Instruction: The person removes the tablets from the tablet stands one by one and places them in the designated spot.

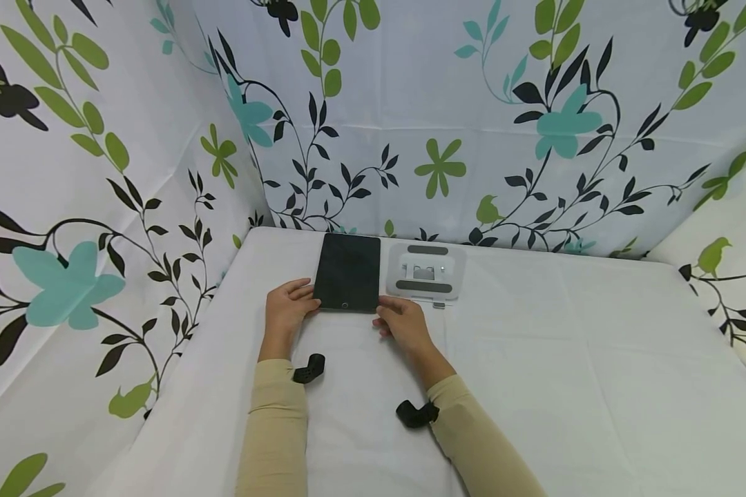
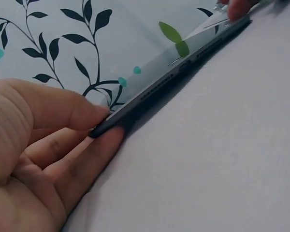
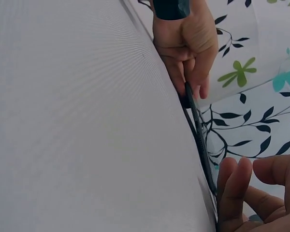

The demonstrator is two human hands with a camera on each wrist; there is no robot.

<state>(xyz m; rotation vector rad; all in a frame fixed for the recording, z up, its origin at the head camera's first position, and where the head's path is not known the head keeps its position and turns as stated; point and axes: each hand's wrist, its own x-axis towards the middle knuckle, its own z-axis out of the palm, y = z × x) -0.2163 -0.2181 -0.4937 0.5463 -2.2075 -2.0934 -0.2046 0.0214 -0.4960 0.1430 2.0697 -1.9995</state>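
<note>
A black tablet [image 1: 348,273] with a round home button lies near the table's far edge, its front edge tilted slightly off the cloth on the left side. My left hand [image 1: 287,310] pinches its near left corner, thumb on top and fingers beneath, as the left wrist view shows. At the near right corner is my right hand [image 1: 404,321], fingertips at the tablet's edge. In the right wrist view its thumb and fingers [image 3: 234,181] stand slightly apart, with no tablet visible between them. Just right of the tablet lies a white tablet stand [image 1: 425,271] with grey pads.
The table [image 1: 534,386] is covered with white cloth. Curtains [image 1: 398,90] with printed leaves and flowers hang behind it and at both sides. A black wrist camera [image 1: 309,368] sits on the left sleeve, another wrist camera [image 1: 417,414] on the right.
</note>
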